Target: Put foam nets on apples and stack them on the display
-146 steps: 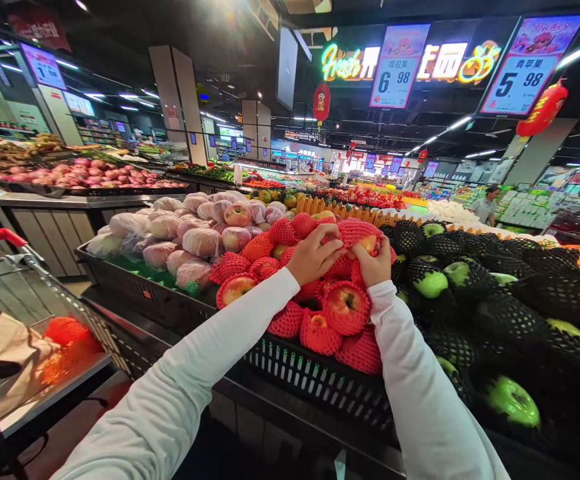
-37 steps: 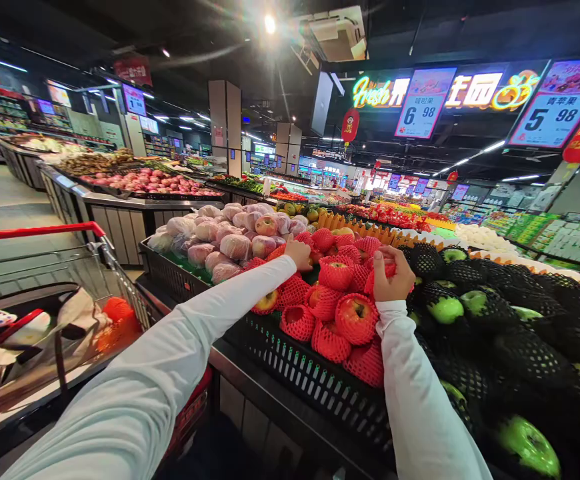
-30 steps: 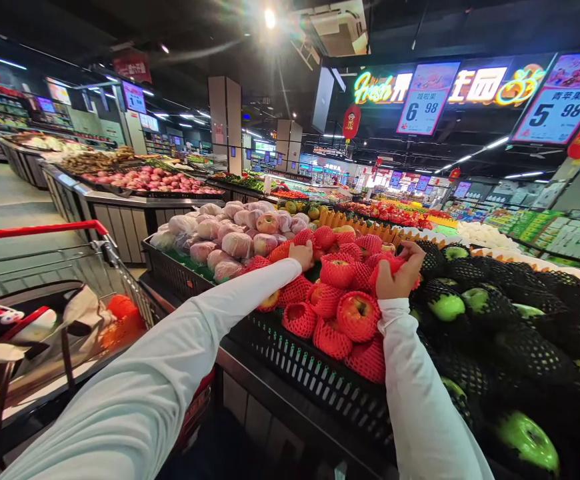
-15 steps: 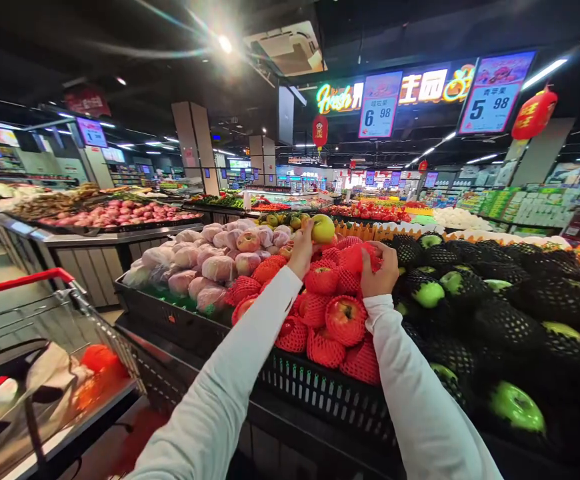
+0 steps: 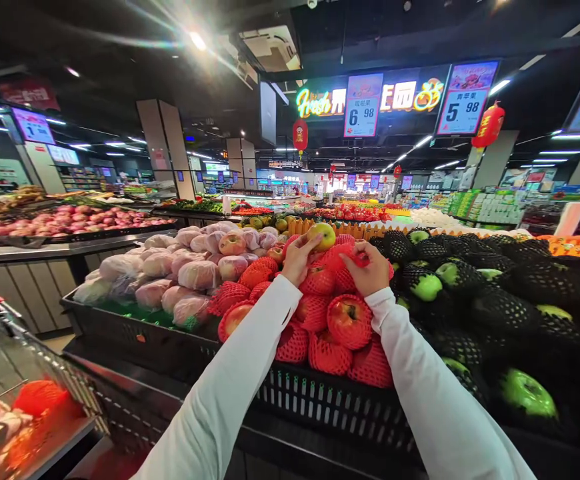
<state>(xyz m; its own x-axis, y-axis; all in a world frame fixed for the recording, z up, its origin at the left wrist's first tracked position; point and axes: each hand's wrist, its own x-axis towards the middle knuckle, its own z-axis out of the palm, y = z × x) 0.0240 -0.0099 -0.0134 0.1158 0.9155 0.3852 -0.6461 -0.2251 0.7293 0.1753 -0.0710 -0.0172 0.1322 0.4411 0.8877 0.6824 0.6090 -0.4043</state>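
A yellow-green apple [image 5: 322, 236] is in the grip of my left hand [image 5: 297, 261], raised over the black crate's red-netted apples. It has no net on its visible part. Close by on the right, my right hand [image 5: 371, 270] is closed, thumb and fingers pinching a red foam net [image 5: 339, 256]. Whether anything is inside that net, I cannot tell. Below both hands lie several apples in red foam nets, one large red apple [image 5: 349, 321] showing its stem end. My fingertips are partly hidden behind the apple and the net.
Pale pink apples in clear wrap [image 5: 199, 275] fill the crate's left side. Green apples in black nets [image 5: 427, 287] are heaped on the right. A shopping cart [image 5: 45, 353] stands at lower left with a red net bundle [image 5: 45, 397] in it. Price signs [image 5: 363, 107] hang overhead.
The view has turned slightly right, so the cart and stands shift left. My right hand has come a little closer to my left, and the apple sits slightly lower.
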